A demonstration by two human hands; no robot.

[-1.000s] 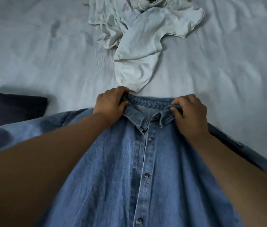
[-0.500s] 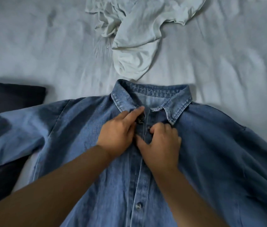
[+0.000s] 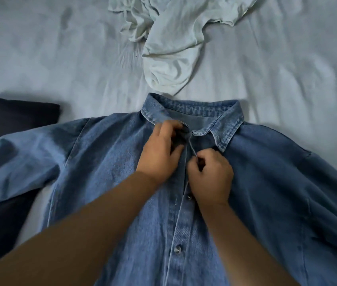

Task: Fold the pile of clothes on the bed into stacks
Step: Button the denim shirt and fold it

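Note:
A blue denim shirt (image 3: 105,162) lies front up on the bed, collar away from me, sleeves spread to both sides. My left hand (image 3: 160,153) pinches the left edge of the button placket just under the collar. My right hand (image 3: 210,178) grips the right placket edge a little lower, fingers curled shut on the cloth. The placket gapes slightly between the two hands. A crumpled white T-shirt (image 3: 176,42) lies beyond the collar at the top of the view.
A dark navy garment (image 3: 8,122) lies at the left, partly under the denim sleeve. The pale wrinkled bedsheet (image 3: 50,58) stretches around everything.
Both hands left the collar tips and came together at the top of the placket. Since half a second ago the right hand has slid a little lower and the placket edge has lifted.

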